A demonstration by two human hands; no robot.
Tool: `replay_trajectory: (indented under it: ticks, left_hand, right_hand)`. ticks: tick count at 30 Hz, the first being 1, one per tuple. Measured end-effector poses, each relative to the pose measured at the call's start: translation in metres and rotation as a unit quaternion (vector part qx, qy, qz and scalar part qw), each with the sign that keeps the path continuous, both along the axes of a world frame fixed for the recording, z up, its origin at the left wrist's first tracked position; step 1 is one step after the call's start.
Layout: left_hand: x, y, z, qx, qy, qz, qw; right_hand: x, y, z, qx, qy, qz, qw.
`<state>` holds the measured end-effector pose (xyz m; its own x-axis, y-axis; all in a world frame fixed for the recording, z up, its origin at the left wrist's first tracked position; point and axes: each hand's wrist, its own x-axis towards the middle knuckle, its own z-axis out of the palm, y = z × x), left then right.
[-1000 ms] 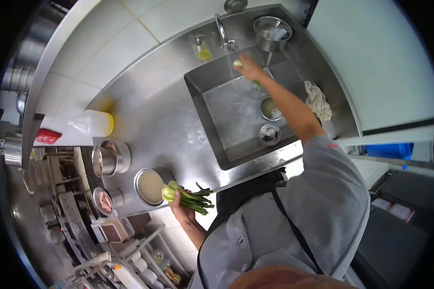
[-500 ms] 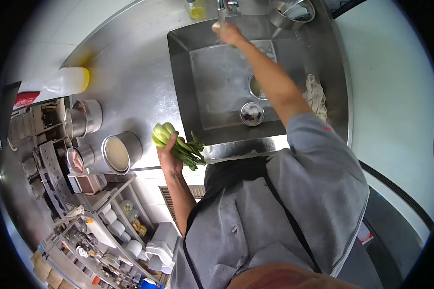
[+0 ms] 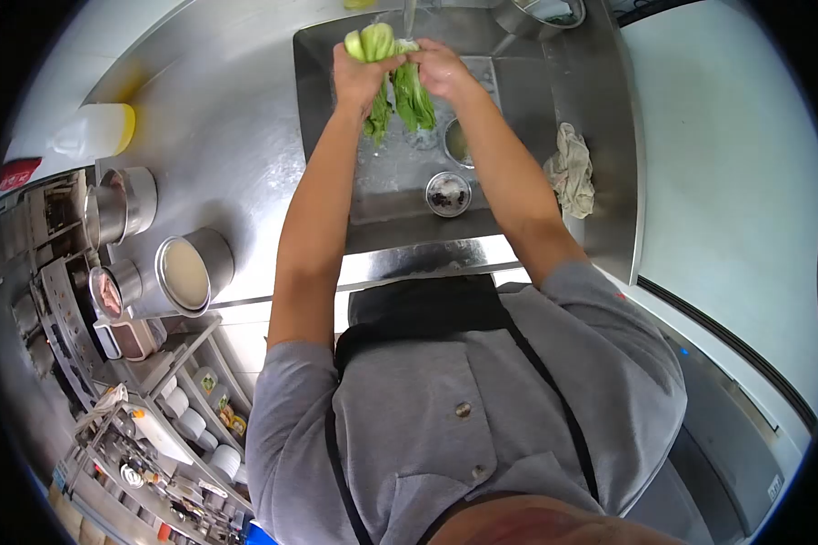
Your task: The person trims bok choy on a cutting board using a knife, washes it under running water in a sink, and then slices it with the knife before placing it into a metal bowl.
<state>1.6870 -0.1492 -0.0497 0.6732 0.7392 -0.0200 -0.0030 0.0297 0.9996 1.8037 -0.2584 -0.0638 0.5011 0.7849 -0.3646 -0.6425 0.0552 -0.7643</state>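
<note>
My left hand [image 3: 358, 84] is wrapped round a bunch of bok choy [image 3: 373, 42], its pale green stem ends pointing up and its leaves hanging below. Beside it, my right hand [image 3: 442, 71] grips another bok choy [image 3: 413, 100] by the stem end, leaves dangling. Water from the tap [image 3: 410, 13] runs down onto this one. Both hands are close together over the far part of the steel sink [image 3: 323, 127], and drops fall beneath the leaves.
In the sink are a round strainer [image 3: 448, 194] with dark bits and a second round opening [image 3: 458, 143]. A cloth [image 3: 571, 173] lies on the right edge. A metal bowl [image 3: 538, 20] stands at the back. Left are a yellow-capped jug [image 3: 95, 130] and several pots [image 3: 211, 259].
My left hand has carried its bok choy from the counter's front edge up into the sink beside my right hand. The right hand's bok choy now hangs in the water stream.
</note>
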Motion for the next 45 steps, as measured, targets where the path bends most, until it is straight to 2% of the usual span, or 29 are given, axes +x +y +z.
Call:
replay_trajectory:
  ticks: [2,3,4,5,7,11,18,22,24,26,28,29,30,31,32,33,34,35,36,38,40,42,44,45]
  left_hand:
    - [0.018,0.003,-0.017,0.013,0.052,-0.010,0.999]
    - [0.019,0.001,-0.008,0.010,0.052,-0.015,0.999]
    - [0.017,0.002,0.001,-0.136,0.014,-0.038,0.990]
    - [0.014,0.004,0.000,-0.280,-0.020,-0.059,0.958]
    - [0.017,0.012,-0.019,-0.292,0.012,-0.071,0.954]
    - [0.012,0.008,-0.017,-0.313,0.016,-0.076,0.947]
    - [0.011,0.003,-0.008,-0.354,0.018,-0.100,0.930]
    - [0.019,-0.002,-0.017,-0.272,-0.012,-0.046,0.961]
    - [0.021,-0.007,-0.004,-0.229,-0.001,-0.033,0.973]
    - [0.026,-0.008,0.002,-0.187,0.010,-0.025,0.982]
    - [0.029,-0.004,0.001,-0.070,0.061,-0.029,0.995]
    - [0.031,-0.004,0.002,-0.070,0.061,-0.029,0.995]
    - [0.033,-0.002,0.002,-0.008,0.102,-0.018,0.995]
    - [0.033,-0.001,0.001,0.055,0.144,-0.006,0.988]
    - [0.032,-0.001,0.009,0.056,0.145,-0.005,0.988]
    - [0.030,-0.002,0.016,0.110,0.165,-0.028,0.980]
    - [0.028,-0.002,0.024,0.164,0.184,-0.051,0.968]
    - [0.026,-0.002,0.030,0.165,0.185,-0.051,0.967]
    - [0.024,-0.002,0.036,0.172,0.187,-0.061,0.965]
    - [0.023,0.000,0.034,0.179,0.191,-0.071,0.963]
    - [0.027,0.014,0.011,0.082,0.079,-0.067,0.991]
    - [0.028,0.021,0.001,0.049,0.061,-0.095,0.992]
    - [0.028,0.020,0.000,0.018,0.043,-0.120,0.992]
    - [0.024,0.016,0.007,0.001,0.051,-0.110,0.993]
  right_hand:
    - [-0.009,-0.004,0.018,-0.105,-0.070,-0.083,0.989]
    - [-0.004,-0.007,0.018,-0.108,-0.069,-0.087,0.988]
    - [0.000,-0.010,0.016,-0.076,-0.063,-0.054,0.994]
    - [0.002,-0.014,0.016,-0.046,-0.054,-0.020,0.997]
    - [0.005,-0.021,0.017,-0.061,-0.050,-0.002,0.997]
    - [0.012,-0.025,0.009,-0.078,-0.060,0.054,0.994]
    - [0.014,-0.029,0.015,-0.105,-0.062,0.039,0.992]
    - [0.028,-0.031,0.003,-0.106,-0.093,0.076,0.987]
    - [0.026,-0.031,0.003,-0.113,-0.095,0.088,0.985]
    - [0.021,-0.028,-0.001,-0.159,-0.045,-0.042,0.985]
    - [0.019,-0.025,-0.003,-0.125,-0.033,-0.032,0.991]
    - [0.019,-0.023,-0.003,-0.090,-0.022,-0.021,0.996]
    - [0.018,-0.020,-0.004,-0.088,-0.021,-0.020,0.996]
    - [0.017,-0.017,-0.004,-0.102,-0.093,0.004,0.990]
    - [0.017,-0.015,-0.006,-0.116,-0.164,0.028,0.979]
    - [0.019,-0.011,-0.008,-0.114,-0.163,0.028,0.980]
    - [0.022,-0.006,-0.008,-0.133,-0.212,0.030,0.968]
    - [0.024,-0.003,-0.009,-0.151,-0.261,0.032,0.953]
    - [0.023,-0.003,-0.011,-0.150,-0.260,0.031,0.953]
    - [0.021,-0.003,-0.014,-0.081,-0.293,0.046,0.952]
    - [0.024,0.003,-0.020,-0.092,-0.325,0.041,0.940]
    - [0.021,0.002,-0.007,-0.109,-0.354,0.035,0.928]
    - [0.019,0.002,0.008,-0.235,-0.509,0.062,0.825]
    - [0.017,-0.001,0.009,-0.235,-0.509,0.062,0.826]
